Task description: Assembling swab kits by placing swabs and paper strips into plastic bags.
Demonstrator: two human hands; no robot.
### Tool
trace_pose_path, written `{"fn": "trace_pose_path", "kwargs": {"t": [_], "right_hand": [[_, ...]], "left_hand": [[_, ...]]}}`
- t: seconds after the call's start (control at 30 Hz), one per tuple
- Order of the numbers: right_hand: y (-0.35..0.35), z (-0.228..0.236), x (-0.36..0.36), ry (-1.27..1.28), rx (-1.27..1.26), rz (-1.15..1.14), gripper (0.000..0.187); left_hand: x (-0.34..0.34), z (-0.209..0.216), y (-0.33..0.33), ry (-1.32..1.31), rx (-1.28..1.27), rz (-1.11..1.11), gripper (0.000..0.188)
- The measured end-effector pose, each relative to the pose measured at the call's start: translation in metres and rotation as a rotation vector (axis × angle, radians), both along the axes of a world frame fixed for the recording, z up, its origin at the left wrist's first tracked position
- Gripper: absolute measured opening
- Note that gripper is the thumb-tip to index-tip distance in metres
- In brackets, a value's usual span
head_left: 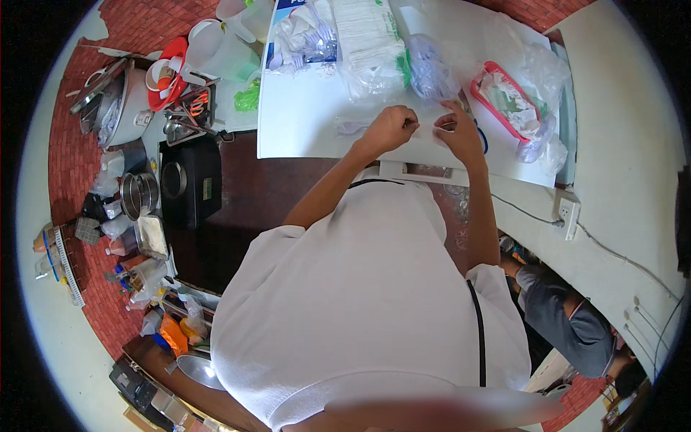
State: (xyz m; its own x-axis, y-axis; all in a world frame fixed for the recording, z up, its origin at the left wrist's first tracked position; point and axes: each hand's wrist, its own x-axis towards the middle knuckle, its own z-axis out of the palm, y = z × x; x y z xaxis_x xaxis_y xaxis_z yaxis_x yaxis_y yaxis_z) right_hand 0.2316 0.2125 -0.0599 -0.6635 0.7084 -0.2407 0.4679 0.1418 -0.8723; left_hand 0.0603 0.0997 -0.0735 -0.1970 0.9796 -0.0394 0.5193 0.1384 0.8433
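Note:
Both hands are raised over the near edge of a white table [302, 129], a short gap between them. My left hand [391, 129] is closed with its fingertips pinched together; whatever it holds is too small to make out. Thumb and fingers of my right hand [459, 133] also come together in a pinch, and any held thing is hidden. Close by the left hand lies a piece of clear plastic [351, 127]. Just beyond the hands sits a clear bag of pale plastic utensils [430, 68]. A blue curved handle or ring [483, 141] shows beside my right wrist.
A wrapped white stack [367, 43] and bagged plastic forks [306, 36] lie at the table's back. Right of my hands is a red basket [497, 108] with white tissue-like pieces. A cord runs to a wall socket [568, 217]. Another person [568, 317] is at lower right.

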Motion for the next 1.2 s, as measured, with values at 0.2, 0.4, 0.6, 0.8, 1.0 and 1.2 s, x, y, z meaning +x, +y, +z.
{"fn": "trace_pose_path", "kwargs": {"t": [0.2,0.4,0.6,0.8,1.0,1.2], "right_hand": [[-0.014,0.010,-0.032,0.181,0.111,0.024,0.068],[-0.023,0.049,-0.038,0.325,0.197,-0.094,0.068],[-0.020,0.090,-0.055,0.144,0.349,-0.015,0.075],[-0.021,0.115,-0.070,0.167,0.359,0.059,0.080],[-0.026,0.117,-0.073,0.203,0.355,0.079,0.080],[-0.027,0.119,-0.078,0.080,0.443,0.111,0.086]], "left_hand": [[-0.003,0.006,-0.001,0.036,0.122,0.025,0.014],[-0.014,0.032,-0.008,-0.204,-0.002,0.206,0.017],[-0.028,0.061,-0.011,-0.277,0.000,0.268,0.020],[-0.036,0.072,-0.012,-0.264,0.018,0.296,0.017],[-0.037,0.081,-0.016,-0.302,0.031,0.327,0.016],[-0.033,0.089,-0.017,-0.266,0.030,0.338,0.017]]}}
